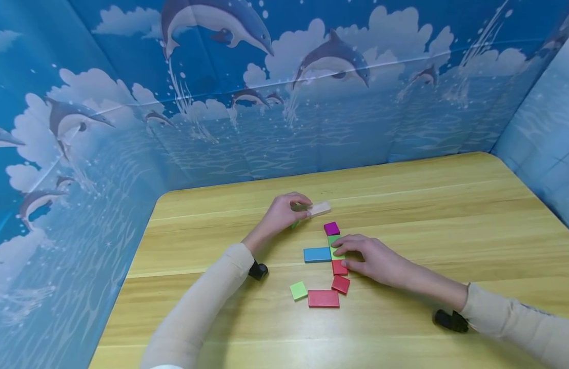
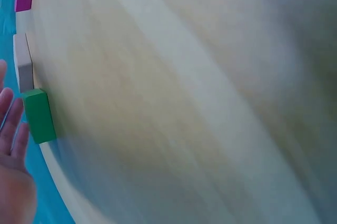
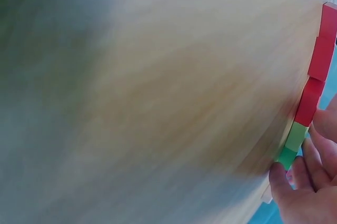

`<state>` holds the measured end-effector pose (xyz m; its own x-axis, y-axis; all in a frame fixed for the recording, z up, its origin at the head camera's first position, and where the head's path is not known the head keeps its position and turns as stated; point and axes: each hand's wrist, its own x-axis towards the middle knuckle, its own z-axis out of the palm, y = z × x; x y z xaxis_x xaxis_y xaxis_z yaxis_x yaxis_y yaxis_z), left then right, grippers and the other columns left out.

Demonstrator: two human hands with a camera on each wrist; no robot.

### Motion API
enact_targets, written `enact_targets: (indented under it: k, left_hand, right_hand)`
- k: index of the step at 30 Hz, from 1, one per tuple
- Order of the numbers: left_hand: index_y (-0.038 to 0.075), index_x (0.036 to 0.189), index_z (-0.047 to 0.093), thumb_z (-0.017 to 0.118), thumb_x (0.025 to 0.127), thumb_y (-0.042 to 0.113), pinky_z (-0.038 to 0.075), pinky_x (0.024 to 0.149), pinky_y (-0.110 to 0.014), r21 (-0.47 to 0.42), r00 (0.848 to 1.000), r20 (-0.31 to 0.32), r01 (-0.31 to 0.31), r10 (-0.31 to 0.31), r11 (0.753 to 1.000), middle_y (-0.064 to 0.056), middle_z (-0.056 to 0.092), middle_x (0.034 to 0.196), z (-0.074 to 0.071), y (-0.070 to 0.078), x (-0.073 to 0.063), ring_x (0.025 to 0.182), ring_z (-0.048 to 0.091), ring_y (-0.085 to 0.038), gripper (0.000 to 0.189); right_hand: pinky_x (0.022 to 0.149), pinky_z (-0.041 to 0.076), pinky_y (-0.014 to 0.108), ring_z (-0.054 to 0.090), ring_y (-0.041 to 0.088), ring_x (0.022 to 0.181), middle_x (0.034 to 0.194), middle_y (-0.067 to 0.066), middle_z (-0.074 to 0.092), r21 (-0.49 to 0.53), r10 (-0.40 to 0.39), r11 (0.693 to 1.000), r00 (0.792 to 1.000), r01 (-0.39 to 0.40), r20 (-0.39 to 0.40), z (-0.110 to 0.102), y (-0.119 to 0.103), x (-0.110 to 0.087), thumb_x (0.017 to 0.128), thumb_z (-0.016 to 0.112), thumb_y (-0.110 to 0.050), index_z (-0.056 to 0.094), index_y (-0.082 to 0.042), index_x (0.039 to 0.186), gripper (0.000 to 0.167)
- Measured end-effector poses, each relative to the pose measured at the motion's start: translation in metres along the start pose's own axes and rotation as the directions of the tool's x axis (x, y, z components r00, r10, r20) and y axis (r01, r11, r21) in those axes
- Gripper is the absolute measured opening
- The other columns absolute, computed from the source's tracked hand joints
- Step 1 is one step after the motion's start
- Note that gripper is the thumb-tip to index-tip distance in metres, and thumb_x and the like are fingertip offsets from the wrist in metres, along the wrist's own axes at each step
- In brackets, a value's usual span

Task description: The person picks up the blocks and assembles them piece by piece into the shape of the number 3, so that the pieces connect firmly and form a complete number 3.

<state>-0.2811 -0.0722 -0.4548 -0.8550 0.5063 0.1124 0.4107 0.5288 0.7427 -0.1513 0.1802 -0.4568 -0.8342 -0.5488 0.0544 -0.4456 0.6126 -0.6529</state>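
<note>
My left hand (image 1: pixel 284 211) hovers over a green block (image 2: pixel 39 116) at the far side of the table. Its fingers look mostly straight in the left wrist view, and the green block's near face shows uncovered. Against that block's end lies a whitish block (image 1: pixel 320 208), close to my fingertips. My right hand (image 1: pixel 377 259) rests loosely over a column of flat blocks. Its fingertips touch the green block (image 3: pixel 287 157) and lime block (image 3: pixel 296 136), while another digit lies beside a red block (image 3: pixel 309 101). A purple block (image 1: pixel 331 228) tops the column.
Left of the column a blue block (image 1: pixel 317 254) juts out sideways. Closer to me are a tilted red square (image 1: pixel 341 285), a longer red block (image 1: pixel 323 299) and a lime square (image 1: pixel 299 290). A dolphin-print curtain (image 1: pixel 321 128) hangs behind the wooden table (image 1: pixel 404 328).
</note>
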Motion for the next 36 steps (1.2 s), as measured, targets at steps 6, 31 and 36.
enact_targets:
  k: [6,31,36]
  left_hand:
    - [0.016,0.107,0.076,0.075,0.089,0.015,0.049,0.088,-0.027,-0.049,0.999,0.044,0.007,-0.004,0.999,0.009,0.065,0.115,0.007,-0.002,0.009,0.106,0.059,-0.009,0.018]
    - [0.013,0.106,0.078,0.076,0.087,0.012,0.049,0.083,-0.027,-0.095,0.999,0.026,0.041,-0.039,0.995,0.006,0.067,0.117,0.015,-0.010,0.010,0.104,0.060,-0.011,0.020]
    - [0.012,0.106,0.078,0.075,0.088,0.010,0.050,0.084,-0.027,-0.115,0.999,0.018,0.047,-0.045,0.992,0.005,0.067,0.118,0.012,-0.010,0.007,0.104,0.060,-0.011,0.019]
  right_hand:
    - [0.102,0.043,0.048,0.050,0.027,0.127,0.134,-0.001,0.058,0.004,0.010,1.000,1.000,-0.010,0.002,-0.001,-0.001,-0.001,0.090,0.072,-0.015,0.071,-0.018,0.117,0.027]
    - [0.100,0.043,0.051,0.051,0.029,0.125,0.133,0.000,0.058,0.007,-0.009,1.000,1.000,0.009,-0.006,0.000,-0.001,-0.001,0.091,0.072,-0.013,0.071,-0.018,0.116,0.026]
    - [0.100,0.044,0.049,0.051,0.027,0.126,0.133,-0.001,0.058,0.011,0.003,1.000,1.000,-0.003,-0.007,-0.001,-0.002,-0.002,0.090,0.072,-0.013,0.071,-0.018,0.116,0.026]
